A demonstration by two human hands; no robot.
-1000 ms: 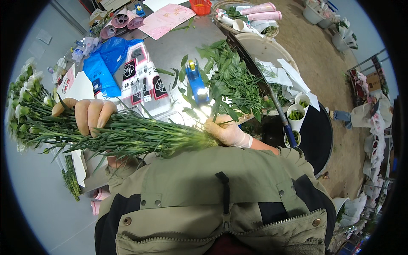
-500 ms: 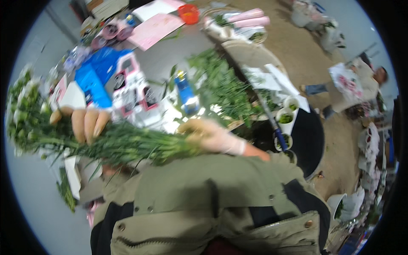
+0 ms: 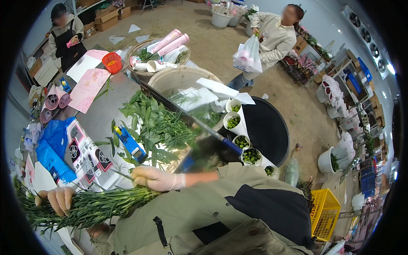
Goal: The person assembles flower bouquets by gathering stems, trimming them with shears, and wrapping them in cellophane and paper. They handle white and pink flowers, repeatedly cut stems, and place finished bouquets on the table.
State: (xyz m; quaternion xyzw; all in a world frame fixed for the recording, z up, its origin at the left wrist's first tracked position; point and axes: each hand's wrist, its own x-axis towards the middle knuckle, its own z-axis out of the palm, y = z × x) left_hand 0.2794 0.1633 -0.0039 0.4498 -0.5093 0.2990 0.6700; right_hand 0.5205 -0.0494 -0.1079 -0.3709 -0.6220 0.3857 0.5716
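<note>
A long bunch of green-stemmed flowers [image 3: 106, 203] lies across the front of my body, its stem ends toward the right. My left hand [image 3: 57, 200] wraps over the leafy part, fingers curled around it. At the stem ends my right hand [image 3: 155, 178], in a thin pale glove, is closed in a fist against the stems; a thin green stem runs to its fingers. The bunch's flower heads are mostly out of sight at the left rim. Just beyond my right hand are a blue tape dispenser [image 3: 131, 145] and a heap of loose green leaves [image 3: 159, 123].
Printed wrapping [image 3: 87, 157] and a blue plastic bag [image 3: 53, 146] lie on the table's left. Large tubs [image 3: 182, 78] stand past its edge, beside white paper cones [image 3: 233, 121] with green stems. One person [image 3: 272, 38] carries a wrapped bundle; another [image 3: 68, 40] stands far left.
My view has swung, bringing more of the room into sight. The bunch and both hands now sit lower in view. My right hand has closed into a fist at the stems' upper edge.
</note>
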